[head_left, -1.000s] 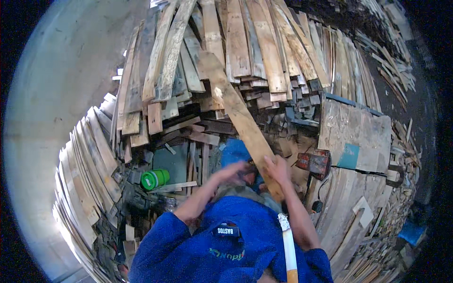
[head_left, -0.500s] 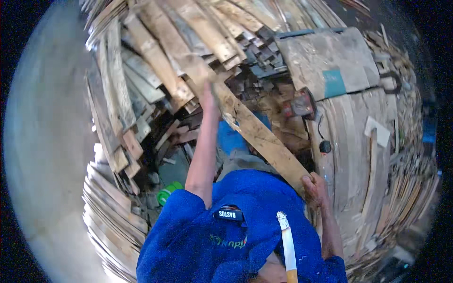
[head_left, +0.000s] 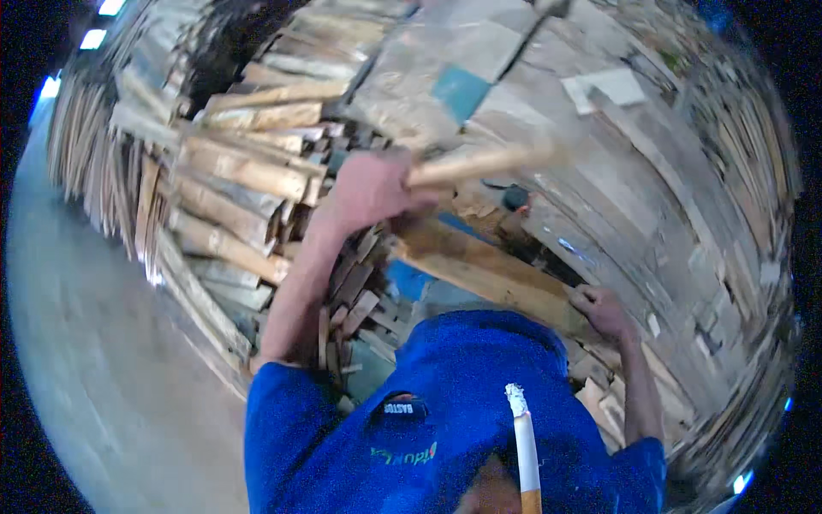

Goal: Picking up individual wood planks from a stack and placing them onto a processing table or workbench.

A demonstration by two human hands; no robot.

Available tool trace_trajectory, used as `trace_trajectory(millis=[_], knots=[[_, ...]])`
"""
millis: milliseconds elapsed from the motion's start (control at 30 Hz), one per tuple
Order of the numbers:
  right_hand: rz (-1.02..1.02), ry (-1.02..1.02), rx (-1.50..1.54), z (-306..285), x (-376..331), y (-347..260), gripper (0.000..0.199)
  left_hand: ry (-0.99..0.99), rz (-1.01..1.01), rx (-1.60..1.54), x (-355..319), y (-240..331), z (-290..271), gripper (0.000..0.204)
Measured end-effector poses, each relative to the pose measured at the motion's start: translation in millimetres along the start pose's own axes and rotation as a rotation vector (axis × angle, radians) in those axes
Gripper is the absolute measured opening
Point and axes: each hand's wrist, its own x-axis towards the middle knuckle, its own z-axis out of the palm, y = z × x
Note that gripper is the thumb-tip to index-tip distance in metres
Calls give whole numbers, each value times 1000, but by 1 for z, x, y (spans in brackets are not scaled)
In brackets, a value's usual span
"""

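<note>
A long wooden board [head_left: 497, 278] lies slanted across the space in front of my waist. My right hand [head_left: 606, 313] is closed around its near right end, thumb on top. My left hand [head_left: 372, 193] is raised above the board's far left end, with its fingers wrapped around a pale wooden stick [head_left: 484, 164]. That stick points to the right and is smeared by motion, so its exact kind cannot be made out. A lit cigarette [head_left: 527, 445] juts up in front of my blue shirt [head_left: 479, 377].
Stacked planks [head_left: 240, 167] fill the left side, with short offcuts [head_left: 355, 308] beneath them. On the right spreads a wooden surface [head_left: 599, 206], bearing a white piece [head_left: 604, 88], a teal patch [head_left: 462, 92] and a small black round object [head_left: 515, 199]. Bare floor [head_left: 111, 343] shows at far left.
My left hand has left the board's far end and now grips a pale stick above it. My right hand still holds the board. The whole view has turned toward the right.
</note>
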Motion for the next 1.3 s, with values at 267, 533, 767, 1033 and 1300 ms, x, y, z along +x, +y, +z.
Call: trace_trajectory(millis=[267,533,767,1033,1300], knots=[[-158,352,-362,-54,-79,51,45,-653,237,-347,73,50,45,79],[-113,724,-327,-16,-125,88,37,-776,-419,-1424,40,8,83,66],[480,887,140,95,-165,140,39,-588,-366,-1179,25,-23,114,73],[687,1272,898,256,-52,96,47,-380,-355,-1277,100,61,172,70],[990,1808,1169,322,-113,70,53,-1005,-235,-1601,130,140,206,49]])
